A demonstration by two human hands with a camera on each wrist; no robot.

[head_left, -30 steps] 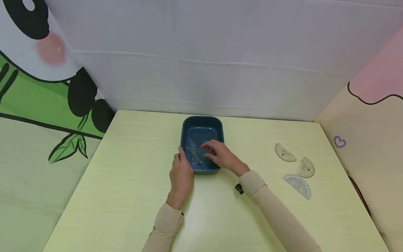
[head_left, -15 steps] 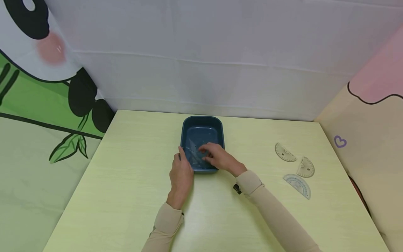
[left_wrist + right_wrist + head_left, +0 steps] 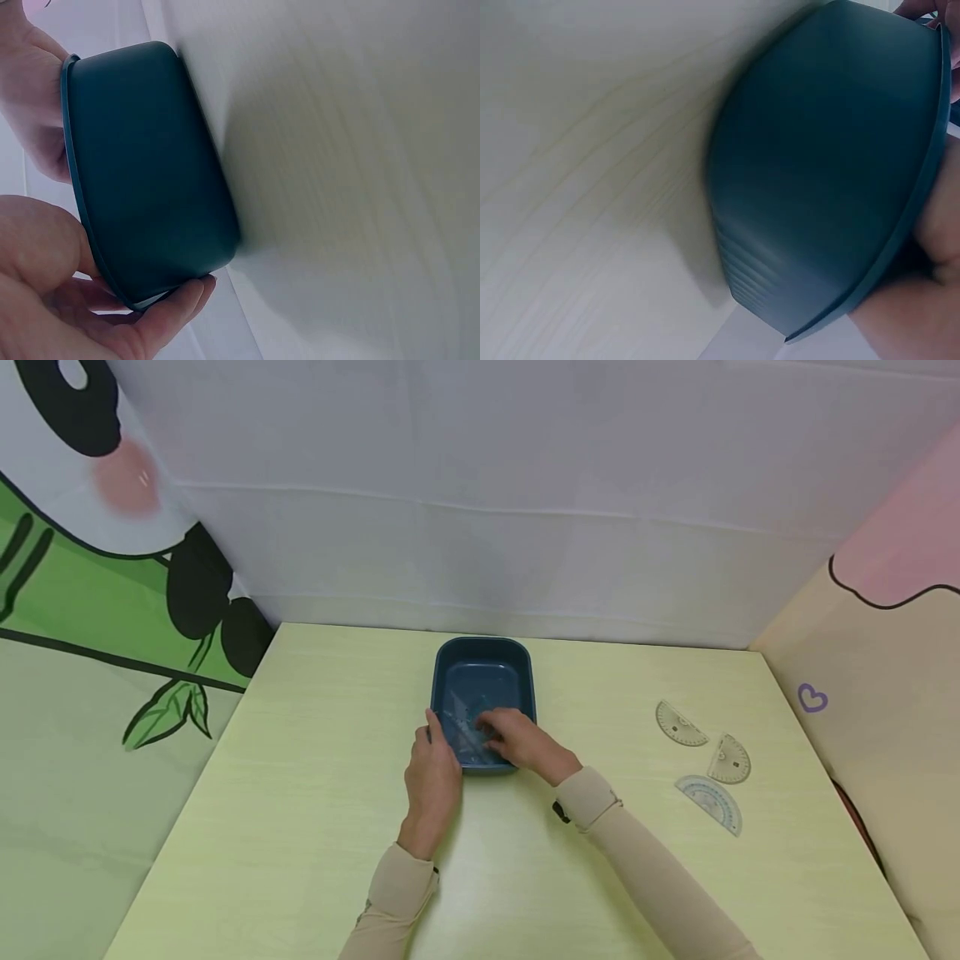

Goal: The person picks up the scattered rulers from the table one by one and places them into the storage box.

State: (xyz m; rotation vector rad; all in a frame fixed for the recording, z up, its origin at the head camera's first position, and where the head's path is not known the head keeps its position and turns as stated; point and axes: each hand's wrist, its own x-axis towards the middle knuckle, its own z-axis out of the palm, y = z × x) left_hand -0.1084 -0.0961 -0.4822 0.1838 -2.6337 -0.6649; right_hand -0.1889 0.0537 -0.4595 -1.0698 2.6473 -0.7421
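A dark blue plastic box (image 3: 483,647) stands on the table in the head view. My left hand (image 3: 432,781) grips its near left side; the left wrist view shows fingers (image 3: 176,307) along the outer wall and the thumb over the rim. Inside the box lie clear plastic pieces (image 3: 459,718), one with a pointed end; their exact kind is hard to make out. My right hand (image 3: 525,742) reaches over the near right rim, its bent fingers low in the box beside these pieces. Whether it pinches one is hidden, and the right wrist view shows mainly the box's outer wall (image 3: 817,165).
To the right on the pale wooden table (image 3: 315,760) lie three clear protractors: one farther back (image 3: 680,724), one in the middle (image 3: 729,760) and a bluish one nearer (image 3: 710,803). A white cloth wall (image 3: 487,560) closes off the back edge.
My right hand has moved slightly nearer and deeper into the box, its fingers drawing closer to the thumb. The left hand, the box and the protractors have stayed in place.
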